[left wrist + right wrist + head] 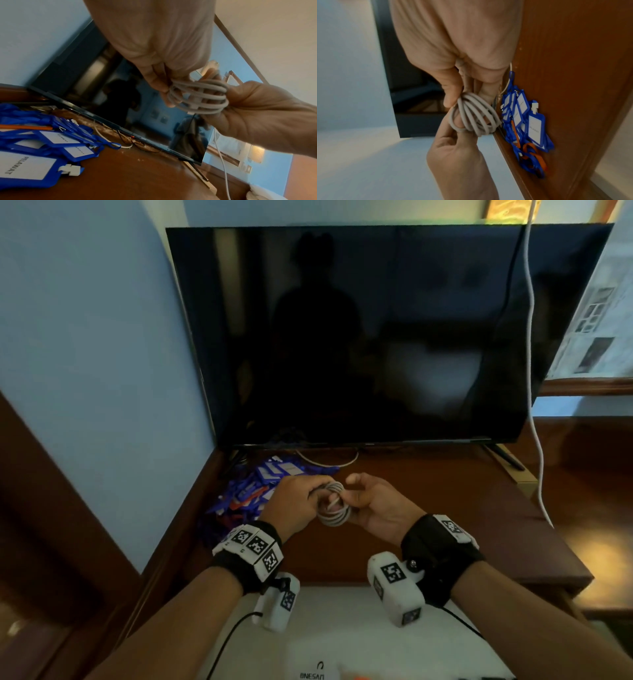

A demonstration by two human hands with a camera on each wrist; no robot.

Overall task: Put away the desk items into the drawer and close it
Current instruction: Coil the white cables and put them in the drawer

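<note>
Above the brown desk (428,494), both hands hold a coiled grey cable (334,513). My left hand (317,493) grips the coil's left side with curled fingers, and my right hand (356,491) pinches its right side. In the left wrist view the cable loops (197,97) wrap over the fingers of my left hand (161,83), with a plug end poking up. The right wrist view shows the coil (476,116) held between my right hand (453,92) and the left one below it. A pile of blue badge holders (253,491) with lanyards lies at the desk's left.
A large dark TV (376,337) stands at the back of the desk. A white cord (534,412) hangs down at its right edge. The open drawer (342,618), white inside, sits below my wrists and holds a white box (311,669). A blue wall closes off the left.
</note>
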